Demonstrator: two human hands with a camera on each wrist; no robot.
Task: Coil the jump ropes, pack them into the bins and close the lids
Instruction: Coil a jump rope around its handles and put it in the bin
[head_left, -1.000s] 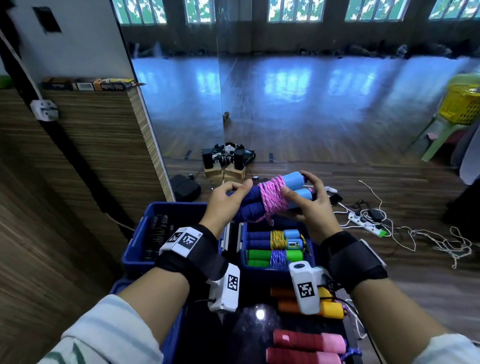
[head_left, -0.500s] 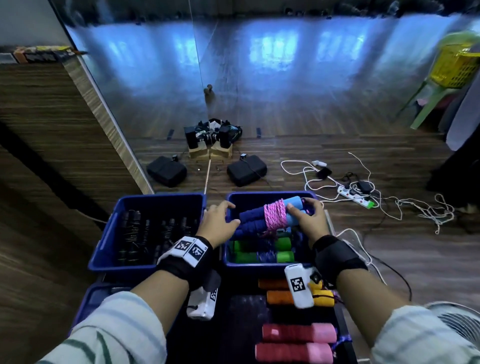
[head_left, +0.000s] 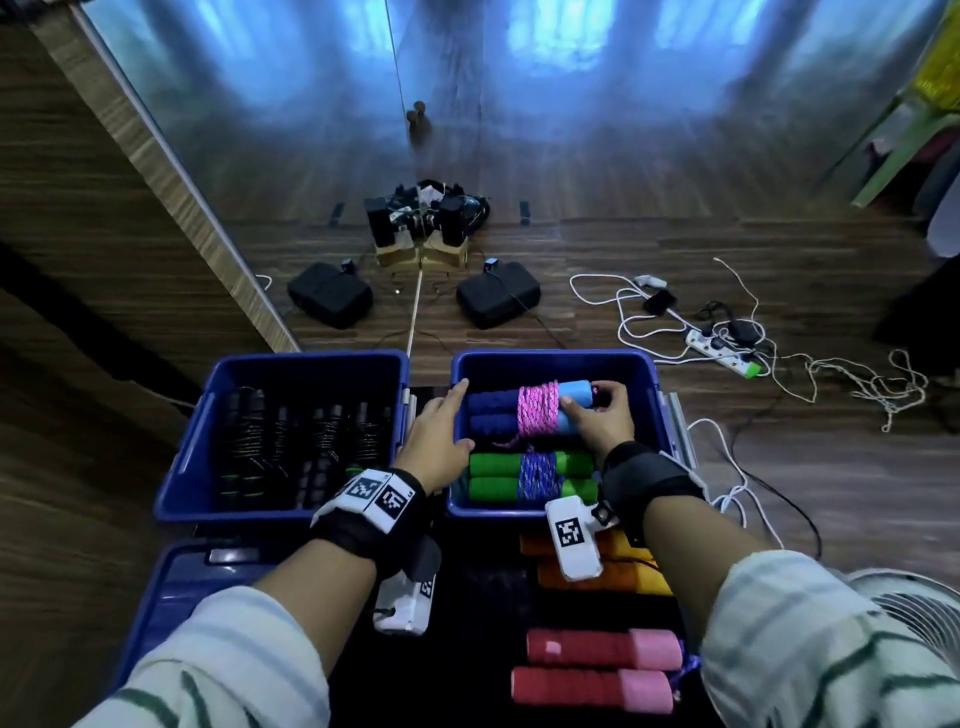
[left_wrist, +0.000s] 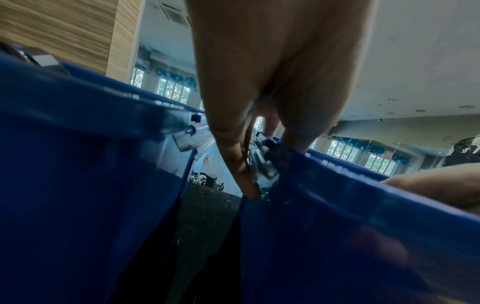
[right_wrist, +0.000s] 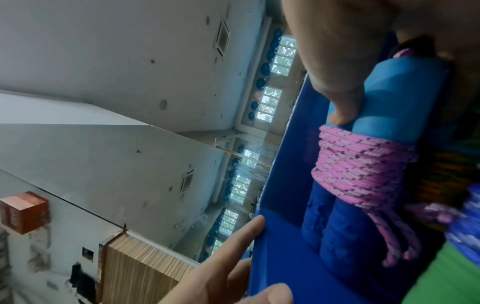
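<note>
Two open blue bins stand side by side. The right bin (head_left: 550, 357) holds a green-handled rope (head_left: 493, 465) wound with blue cord. Behind it lies a blue-handled jump rope (head_left: 537, 413) wrapped in pink cord (right_wrist: 363, 168). My right hand (head_left: 592, 410) grips its light-blue end, thumb (right_wrist: 340, 107) pressed on top. My left hand (head_left: 447, 421) rests with straight fingers (left_wrist: 233, 152) on that bin's left rim (left_wrist: 350, 170), holding nothing. The left bin (head_left: 306, 358) is packed with several black ropes.
An orange-and-yellow rope (head_left: 597, 577) and a red-and-pink rope (head_left: 597, 670) lie on the dark surface near me. A blue lid (head_left: 171, 582) sits at lower left and a fan (head_left: 904, 608) at lower right. White cables and a power strip (head_left: 722, 353) sprawl on the floor to the right.
The blue-handled rope came down from above the bins into the back of the right bin. My left hand let go of it and moved onto the bin's rim.
</note>
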